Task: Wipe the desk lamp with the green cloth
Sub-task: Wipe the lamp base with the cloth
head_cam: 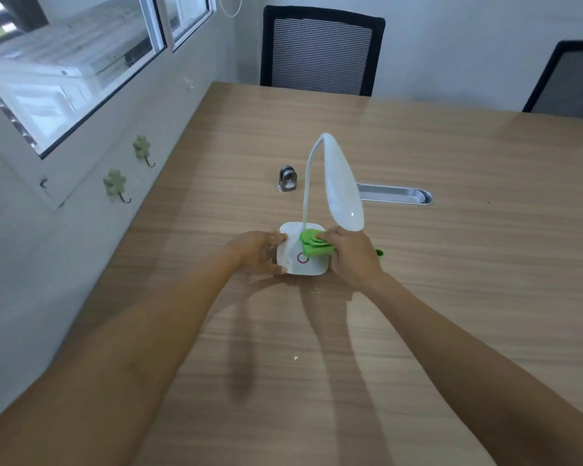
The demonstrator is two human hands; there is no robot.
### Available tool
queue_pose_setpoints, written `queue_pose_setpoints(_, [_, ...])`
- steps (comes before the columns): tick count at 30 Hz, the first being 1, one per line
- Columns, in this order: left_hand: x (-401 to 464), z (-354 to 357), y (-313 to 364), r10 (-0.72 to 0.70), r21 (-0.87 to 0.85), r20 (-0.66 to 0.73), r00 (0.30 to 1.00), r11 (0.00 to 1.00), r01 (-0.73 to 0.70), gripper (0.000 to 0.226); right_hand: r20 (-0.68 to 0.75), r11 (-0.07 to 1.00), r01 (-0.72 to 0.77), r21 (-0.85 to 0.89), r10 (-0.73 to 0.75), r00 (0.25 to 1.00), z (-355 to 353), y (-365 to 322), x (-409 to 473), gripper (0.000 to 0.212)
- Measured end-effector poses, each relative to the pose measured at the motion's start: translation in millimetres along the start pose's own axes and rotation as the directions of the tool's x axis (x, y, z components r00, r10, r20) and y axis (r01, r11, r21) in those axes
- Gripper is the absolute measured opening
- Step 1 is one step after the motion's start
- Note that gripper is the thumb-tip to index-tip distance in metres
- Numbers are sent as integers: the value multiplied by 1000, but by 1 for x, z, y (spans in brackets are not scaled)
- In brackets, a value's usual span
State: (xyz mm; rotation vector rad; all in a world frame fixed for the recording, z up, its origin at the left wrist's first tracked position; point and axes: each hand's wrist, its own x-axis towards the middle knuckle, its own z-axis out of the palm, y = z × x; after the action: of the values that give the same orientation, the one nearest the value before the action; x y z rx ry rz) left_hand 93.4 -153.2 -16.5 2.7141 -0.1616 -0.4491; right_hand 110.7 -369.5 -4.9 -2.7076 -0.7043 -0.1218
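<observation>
A white desk lamp point(342, 183) stands on the wooden table point(451, 280), its bendy neck arched over and its long head hanging down to the right. Its square white base point(308, 267) carries a purple ring. My left hand point(258, 252) grips the base's left edge. My right hand point(352, 257) is closed on a bunched green cloth point(313, 245), which presses on the base's top right part beside the neck. A bit of green pokes out behind my right hand.
A small grey metal object point(288, 178) stands behind the lamp. A silver oval cable tray point(396, 194) is set into the tabletop to the right. Two black chairs point(320, 50) stand at the far edge. The wall with clover hooks point(115, 185) runs along the left.
</observation>
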Motion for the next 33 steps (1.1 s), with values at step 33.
queue_pose_setpoints(33, [-3, -7, 11, -79, 30, 46, 996, 997, 78, 93, 238, 996, 9, 86, -30, 971, -15, 14, -44, 59])
